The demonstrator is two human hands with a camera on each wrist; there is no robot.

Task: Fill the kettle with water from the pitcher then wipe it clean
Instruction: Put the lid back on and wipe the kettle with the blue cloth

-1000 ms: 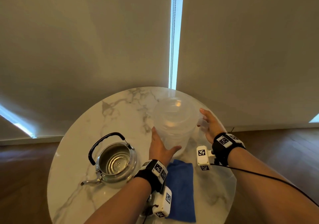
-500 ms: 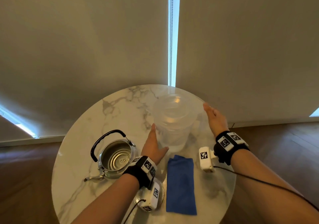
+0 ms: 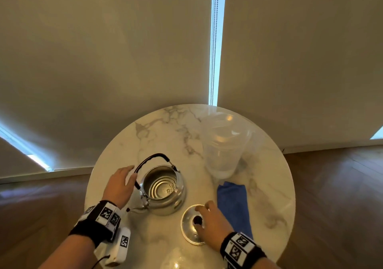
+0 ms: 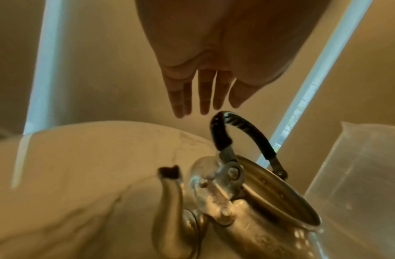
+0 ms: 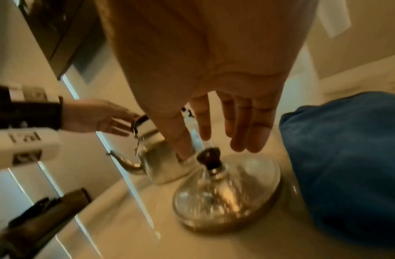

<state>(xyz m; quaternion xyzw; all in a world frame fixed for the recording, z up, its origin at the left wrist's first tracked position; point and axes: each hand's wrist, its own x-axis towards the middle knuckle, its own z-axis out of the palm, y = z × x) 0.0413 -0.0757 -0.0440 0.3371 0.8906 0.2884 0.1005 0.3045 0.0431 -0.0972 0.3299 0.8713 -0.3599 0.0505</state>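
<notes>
The steel kettle (image 3: 163, 188) stands open on the round marble table (image 3: 157, 127), spout toward me, its black handle (image 3: 153, 158) upright. My left hand (image 3: 124, 177) hovers just left of that handle with straight fingers (image 4: 203, 98), holding nothing. The kettle's lid (image 3: 190, 227) lies on the table near me, black knob (image 5: 211, 156) up. My right hand (image 3: 207, 214) spreads loosely over the knob without gripping it. The clear plastic pitcher (image 3: 224, 144) stands at the back right. A folded blue cloth (image 3: 234, 204) lies right of the lid.
The table's edge is close to the kettle on the left and to the lid at the front. Window blinds hang just behind the table, with a bead chain (image 3: 213, 61) in the gap. Wooden floor (image 3: 331, 185) surrounds the table.
Both hands have left the pitcher's sides and drawn back toward me. The left one now sits by the kettle's handle, the right one over the lid.
</notes>
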